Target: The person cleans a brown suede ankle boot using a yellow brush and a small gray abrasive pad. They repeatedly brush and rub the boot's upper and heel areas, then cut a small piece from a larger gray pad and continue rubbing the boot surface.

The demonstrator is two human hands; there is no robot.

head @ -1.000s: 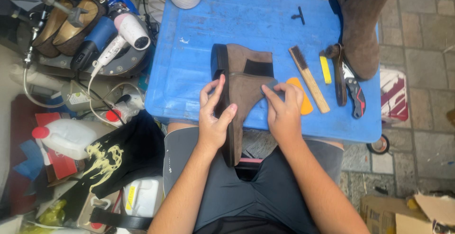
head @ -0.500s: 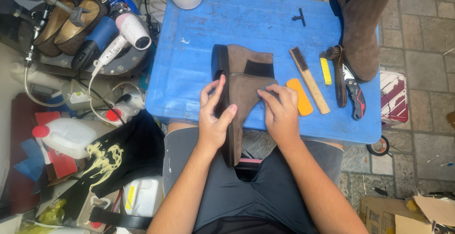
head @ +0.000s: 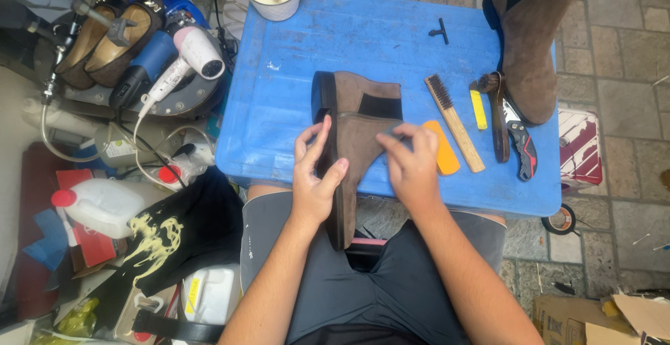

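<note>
The brown suede ankle boot (head: 356, 142) lies on its side across the near edge of the blue plastic table (head: 279, 107), toe over the lap. The left hand (head: 315, 174) clasps its sole side; the right hand (head: 412, 167) presses something small, hidden, against the suede. This looks like mid-cleaning; the next stroke needs firm bracing. An orange block (head: 444, 148) lies just beside.
</note>
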